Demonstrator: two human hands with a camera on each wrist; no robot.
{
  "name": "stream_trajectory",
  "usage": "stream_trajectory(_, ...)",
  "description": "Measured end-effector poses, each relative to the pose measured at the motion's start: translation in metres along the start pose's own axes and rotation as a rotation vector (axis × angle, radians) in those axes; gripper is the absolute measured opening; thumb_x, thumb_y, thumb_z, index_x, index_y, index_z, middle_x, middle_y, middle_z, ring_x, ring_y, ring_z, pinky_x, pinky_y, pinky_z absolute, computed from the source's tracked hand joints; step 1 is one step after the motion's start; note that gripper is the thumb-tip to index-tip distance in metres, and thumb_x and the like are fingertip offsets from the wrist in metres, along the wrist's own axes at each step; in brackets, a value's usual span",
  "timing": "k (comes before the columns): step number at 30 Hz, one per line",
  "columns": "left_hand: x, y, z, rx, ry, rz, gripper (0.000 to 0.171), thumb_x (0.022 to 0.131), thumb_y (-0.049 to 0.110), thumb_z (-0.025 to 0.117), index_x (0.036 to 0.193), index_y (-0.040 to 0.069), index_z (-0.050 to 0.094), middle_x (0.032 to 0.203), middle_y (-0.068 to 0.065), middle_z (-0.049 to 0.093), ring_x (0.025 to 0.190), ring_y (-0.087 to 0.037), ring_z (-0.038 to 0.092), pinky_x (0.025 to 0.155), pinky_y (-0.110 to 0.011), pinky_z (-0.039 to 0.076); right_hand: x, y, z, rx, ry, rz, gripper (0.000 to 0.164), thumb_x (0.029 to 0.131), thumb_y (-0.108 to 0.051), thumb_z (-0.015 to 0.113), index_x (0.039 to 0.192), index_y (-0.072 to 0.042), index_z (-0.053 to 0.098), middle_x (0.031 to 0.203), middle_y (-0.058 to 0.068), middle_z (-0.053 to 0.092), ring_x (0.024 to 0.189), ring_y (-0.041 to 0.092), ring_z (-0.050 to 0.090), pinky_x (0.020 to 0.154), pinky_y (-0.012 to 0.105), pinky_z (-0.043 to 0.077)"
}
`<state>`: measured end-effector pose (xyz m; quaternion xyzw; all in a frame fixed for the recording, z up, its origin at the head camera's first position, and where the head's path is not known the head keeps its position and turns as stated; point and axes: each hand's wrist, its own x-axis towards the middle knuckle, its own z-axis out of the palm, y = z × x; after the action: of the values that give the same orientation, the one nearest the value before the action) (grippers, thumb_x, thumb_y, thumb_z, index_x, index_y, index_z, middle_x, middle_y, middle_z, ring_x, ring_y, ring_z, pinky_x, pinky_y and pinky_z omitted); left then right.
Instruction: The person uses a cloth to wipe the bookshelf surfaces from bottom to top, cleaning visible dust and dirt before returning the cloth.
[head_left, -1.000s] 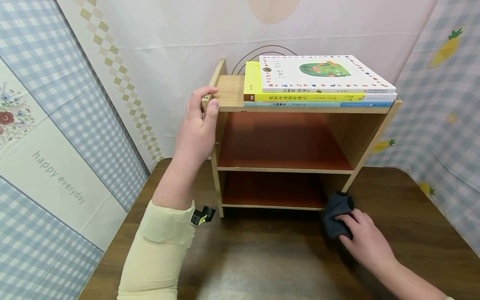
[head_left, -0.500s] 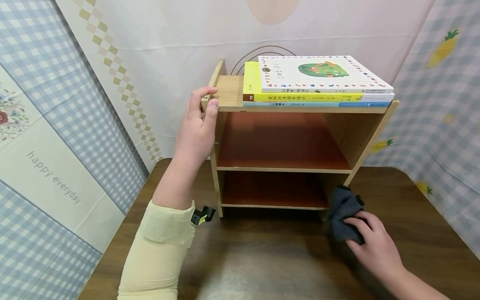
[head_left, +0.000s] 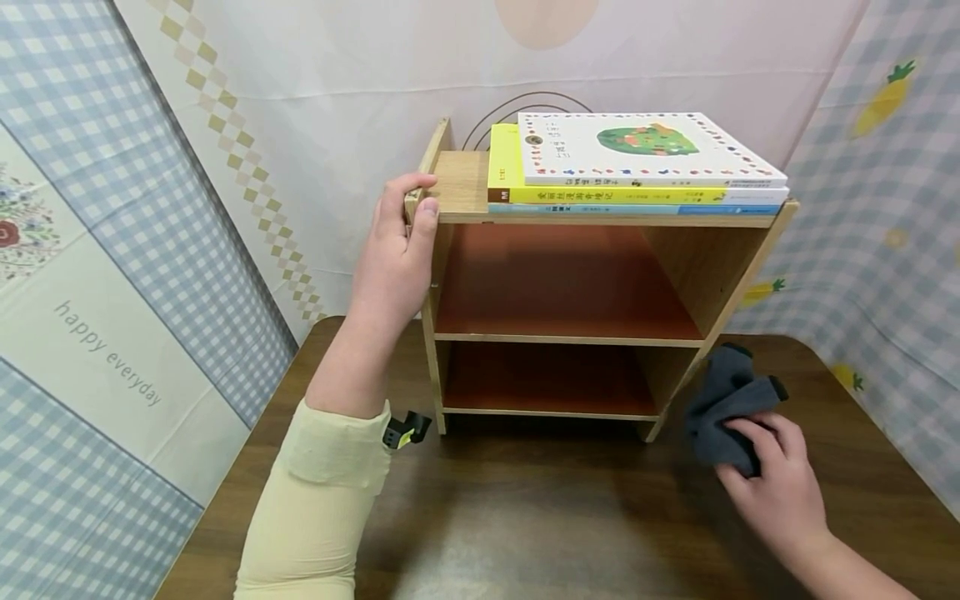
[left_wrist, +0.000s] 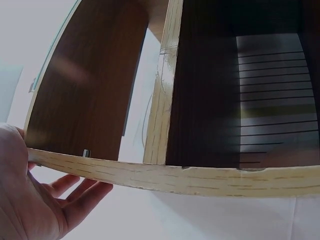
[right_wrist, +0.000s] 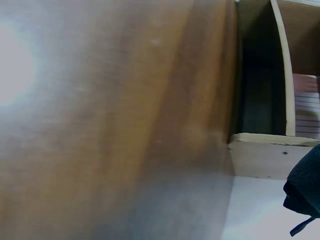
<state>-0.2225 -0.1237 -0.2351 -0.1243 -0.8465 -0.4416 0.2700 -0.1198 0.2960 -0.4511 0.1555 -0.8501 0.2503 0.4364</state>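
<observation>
1. At the lower right of the head frame, the right hand [head_left: 780, 479] is shifting outward to the right, drawing a crumpled dark blue-grey fabric cloth [head_left: 720, 408] off the lower front edge of the pale wood-grain right side panel [head_left: 697, 258]; that panel's foot is now showing uncovered.
2. For the work in hand, this is apparently marking a pause along that front edge; whether the cloth is touching the panel's outer face, I cannot tell.
3. The right grip is pinching the cloth between thumb and fingers. Left of centre, the left hand [head_left: 393, 258] is keeping its place, its grip curling round the upper front corner of the pale wood-grain left side panel [head_left: 429, 333].
4. Counting: two hands, one cloth, one wooden shelf unit [head_left: 567, 340] standing mid-frame on one dark brown wood-grain worktop [head_left: 540, 517], with two side panels and three horizontal boards.
5. On its top board, upper right of centre, three book spines are showing: one white [head_left: 570, 154], one yellow [head_left: 506, 167], one light blue [head_left: 630, 209].
</observation>
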Motion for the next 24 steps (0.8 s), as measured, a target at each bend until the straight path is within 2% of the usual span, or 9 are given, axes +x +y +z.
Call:
stream_trajectory(5, 0.0, 0.0, -0.001, 0.001, 0.003, -0.002, 0.044, 0.102, 0.06, 0.03, 0.139, 0.037, 0.04, 0.149, 0.004, 0.038, 0.109, -0.024, 0.051, 0.084, -0.048, 0.042, 0.017, -0.003, 0.002, 0.009, 0.159, -0.004, 0.066, 0.094, -0.056, 0.05, 0.108, 0.008, 0.055, 0.116, 0.035, 0.045, 0.107, 0.045, 0.039, 0.1, 0.011, 0.025)
stream_trajectory(11, 0.0, -0.001, -0.001, -0.007, 0.01, 0.009, 0.045, 0.102, 0.058, 0.031, 0.139, 0.035, 0.04, 0.148, 0.003, 0.038, 0.107, -0.025, 0.05, 0.084, -0.048, 0.042, 0.046, -0.022, 0.006, 0.095, 0.336, -0.03, 0.057, 0.093, -0.044, 0.057, 0.113, 0.009, 0.05, 0.125, 0.035, 0.046, 0.119, 0.04, 0.039, 0.105, 0.036, 0.028)
stream_trajectory(19, 0.0, -0.001, 0.0, 0.004, -0.008, 0.012, 0.045, 0.103, 0.058, 0.031, 0.14, 0.035, 0.04, 0.147, 0.002, 0.039, 0.108, -0.026, 0.05, 0.086, -0.048, 0.042, 0.061, -0.031, 0.018, 0.133, 0.394, -0.031, 0.056, 0.091, -0.041, 0.057, 0.116, 0.009, 0.05, 0.129, 0.032, 0.045, 0.122, 0.04, 0.037, 0.105, 0.044, 0.028)
stream_trajectory(24, -0.001, 0.0, 0.0, -0.001, -0.002, 0.014, 0.044, 0.102, 0.059, 0.031, 0.139, 0.035, 0.041, 0.147, 0.002, 0.039, 0.107, -0.025, 0.05, 0.086, -0.048, 0.042, 0.063, -0.028, 0.028, 0.133, 0.374, -0.051, 0.056, 0.092, -0.04, 0.057, 0.12, 0.007, 0.05, 0.131, 0.032, 0.043, 0.122, 0.043, 0.037, 0.104, 0.045, 0.029)
